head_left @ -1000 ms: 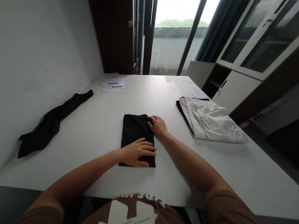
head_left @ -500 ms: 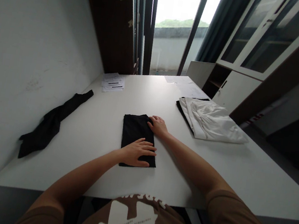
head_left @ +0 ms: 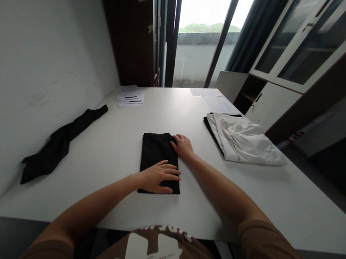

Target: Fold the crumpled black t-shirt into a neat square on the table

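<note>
A black garment (head_left: 156, 150), folded into a neat rectangle, lies flat in front of me on the white table (head_left: 116, 138). Across its lower part rests my left hand (head_left: 160, 177), palm down with the fingers spread toward the right edge. My right hand (head_left: 182, 146) touches the upper right corner of the fold, its fingers stretched out and pointing left. Neither hand grips the cloth. What exact kind of garment it is cannot be made out in this folded state.
Another black cloth piece (head_left: 65, 136) lies loosely along the wall side at left. On the right, folded white fabric (head_left: 245, 139) sits on top of something black. Papers (head_left: 131, 96) lie at the far left, with more sheets (head_left: 217, 100) at the far right.
</note>
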The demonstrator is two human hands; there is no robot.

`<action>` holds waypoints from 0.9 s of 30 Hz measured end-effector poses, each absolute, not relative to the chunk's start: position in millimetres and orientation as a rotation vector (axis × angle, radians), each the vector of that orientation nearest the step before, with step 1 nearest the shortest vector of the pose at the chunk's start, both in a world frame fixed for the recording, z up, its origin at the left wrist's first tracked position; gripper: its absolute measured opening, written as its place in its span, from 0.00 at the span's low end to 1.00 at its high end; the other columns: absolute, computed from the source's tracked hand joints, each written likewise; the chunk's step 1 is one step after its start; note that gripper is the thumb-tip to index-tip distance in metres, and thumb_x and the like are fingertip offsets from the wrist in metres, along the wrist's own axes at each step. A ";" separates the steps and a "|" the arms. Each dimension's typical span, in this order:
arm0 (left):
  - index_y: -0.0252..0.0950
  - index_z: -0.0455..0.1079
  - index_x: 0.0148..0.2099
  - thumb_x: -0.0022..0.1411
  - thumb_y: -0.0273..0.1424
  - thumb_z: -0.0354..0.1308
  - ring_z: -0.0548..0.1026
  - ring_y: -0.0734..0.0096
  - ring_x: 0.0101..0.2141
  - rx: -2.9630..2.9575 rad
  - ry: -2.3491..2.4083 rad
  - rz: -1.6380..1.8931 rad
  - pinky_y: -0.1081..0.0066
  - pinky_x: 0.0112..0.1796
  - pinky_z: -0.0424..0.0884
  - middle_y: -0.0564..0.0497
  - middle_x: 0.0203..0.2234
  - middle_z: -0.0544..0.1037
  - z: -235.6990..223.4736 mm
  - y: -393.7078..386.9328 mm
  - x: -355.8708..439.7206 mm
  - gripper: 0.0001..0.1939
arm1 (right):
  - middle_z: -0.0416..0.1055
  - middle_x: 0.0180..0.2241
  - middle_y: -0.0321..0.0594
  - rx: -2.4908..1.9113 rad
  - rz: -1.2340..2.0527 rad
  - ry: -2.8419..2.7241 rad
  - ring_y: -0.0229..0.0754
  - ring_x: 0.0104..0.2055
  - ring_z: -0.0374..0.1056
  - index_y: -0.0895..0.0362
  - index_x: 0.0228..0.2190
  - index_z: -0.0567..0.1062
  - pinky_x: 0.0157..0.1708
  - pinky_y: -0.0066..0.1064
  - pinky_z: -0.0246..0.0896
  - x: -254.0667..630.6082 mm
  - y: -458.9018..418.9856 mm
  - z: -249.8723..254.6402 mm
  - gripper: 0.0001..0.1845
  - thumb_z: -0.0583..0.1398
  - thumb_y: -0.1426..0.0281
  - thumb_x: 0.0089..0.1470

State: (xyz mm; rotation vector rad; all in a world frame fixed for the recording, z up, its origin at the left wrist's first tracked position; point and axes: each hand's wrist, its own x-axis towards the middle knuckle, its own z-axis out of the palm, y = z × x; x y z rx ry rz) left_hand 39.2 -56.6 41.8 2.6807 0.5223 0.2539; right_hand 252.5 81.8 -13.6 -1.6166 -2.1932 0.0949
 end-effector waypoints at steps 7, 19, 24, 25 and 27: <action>0.51 0.65 0.69 0.69 0.45 0.59 0.61 0.55 0.68 2.678 0.528 0.255 0.48 0.70 0.44 0.50 0.67 0.68 41.0 -56.5 40.0 0.28 | 0.68 0.62 0.47 -1.625 0.100 -2.198 0.53 0.64 0.61 0.52 0.61 0.72 0.65 0.44 0.51 252.3 81.2 -12.4 0.24 0.56 0.58 0.68; 0.50 0.65 0.68 0.69 0.45 0.59 0.61 0.55 0.68 2.689 0.529 0.257 0.48 0.70 0.44 0.50 0.67 0.68 40.5 -56.2 39.3 0.28 | 0.68 0.62 0.47 -1.623 0.087 -2.201 0.53 0.64 0.61 0.52 0.61 0.72 0.65 0.44 0.52 252.9 82.4 -14.5 0.24 0.56 0.57 0.68; 0.50 0.65 0.69 0.69 0.46 0.59 0.61 0.55 0.68 2.688 0.523 0.257 0.48 0.70 0.44 0.50 0.66 0.68 42.2 -56.5 40.0 0.28 | 0.68 0.62 0.46 -1.625 0.089 -2.203 0.52 0.64 0.60 0.51 0.61 0.72 0.65 0.44 0.52 253.0 82.1 -14.2 0.24 0.55 0.57 0.68; 0.50 0.65 0.69 0.69 0.46 0.59 0.61 0.54 0.68 2.689 0.522 0.256 0.48 0.70 0.44 0.50 0.66 0.69 42.3 -56.4 40.1 0.28 | 0.68 0.62 0.46 -1.626 0.093 -2.203 0.53 0.65 0.60 0.51 0.61 0.72 0.65 0.44 0.52 253.0 82.1 -14.0 0.24 0.56 0.57 0.68; 0.50 0.65 0.68 0.69 0.46 0.59 0.62 0.54 0.68 2.689 0.520 0.259 0.48 0.70 0.44 0.49 0.66 0.69 42.0 -56.3 40.1 0.28 | 0.68 0.62 0.47 -1.627 0.101 -2.201 0.53 0.65 0.60 0.51 0.61 0.72 0.65 0.44 0.51 252.9 82.1 -13.6 0.24 0.56 0.57 0.68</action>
